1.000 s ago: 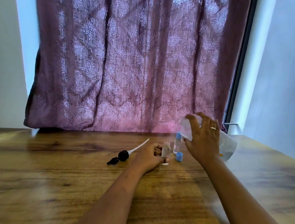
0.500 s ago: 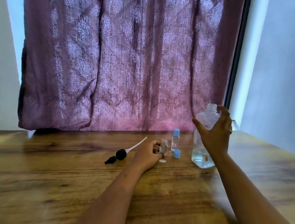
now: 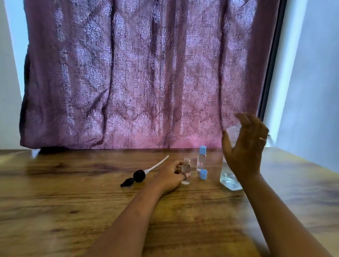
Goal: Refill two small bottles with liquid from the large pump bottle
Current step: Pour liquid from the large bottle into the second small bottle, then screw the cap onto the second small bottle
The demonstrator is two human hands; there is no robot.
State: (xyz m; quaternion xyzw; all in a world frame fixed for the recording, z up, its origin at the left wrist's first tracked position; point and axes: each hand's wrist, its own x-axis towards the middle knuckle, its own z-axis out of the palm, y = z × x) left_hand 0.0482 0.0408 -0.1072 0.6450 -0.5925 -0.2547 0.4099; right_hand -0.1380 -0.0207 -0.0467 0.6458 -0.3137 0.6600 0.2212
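Note:
My left hand [image 3: 169,176] grips a small clear uncapped bottle [image 3: 186,167] that stands on the wooden table [image 3: 64,211]. Behind it stands a second small bottle [image 3: 201,159] with a blue cap on. A loose blue cap [image 3: 203,174] lies between them. The large clear bottle [image 3: 228,179] stands upright to the right, its top without the pump. My right hand [image 3: 244,146] hovers in front of it with fingers spread, off the bottle. The black pump head with its white tube [image 3: 141,174] lies on the table to the left.
A purple patterned curtain [image 3: 140,72] hangs behind the table's far edge. A pale wall [image 3: 322,86] is at the right. A small white disc [image 3: 185,183] lies by the uncapped bottle.
My right hand tipped the large bottle back upright, set it down on the table and let go, fingers opening. My left hand kept hold of the small uncapped bottle.

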